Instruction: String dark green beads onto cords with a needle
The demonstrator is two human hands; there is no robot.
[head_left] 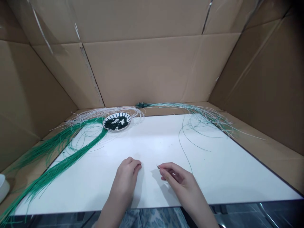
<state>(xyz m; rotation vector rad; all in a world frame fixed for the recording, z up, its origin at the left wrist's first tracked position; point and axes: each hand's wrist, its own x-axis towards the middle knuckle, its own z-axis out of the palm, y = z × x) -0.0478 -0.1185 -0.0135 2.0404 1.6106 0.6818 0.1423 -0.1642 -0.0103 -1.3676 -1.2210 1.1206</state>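
My right hand [177, 179] rests on the white board [225, 171], thumb and forefinger pinched on the tip of a thin green cord [182, 144] that runs back toward the far right bundle. My left hand [127, 172] lies beside it with its fingers curled together, fingertips on the board; whether anything is held in them is too small to see. The two hands are a few centimetres apart.
A small patterned dish of dark green beads [117, 121] stands at the back left. Long green cords [59, 164] sweep along the left edge, white cords [99, 113] behind the dish, pale green cords [204, 115] at the back right. Cardboard walls [154, 69] enclose the board. A white container [3, 186] sits far left.
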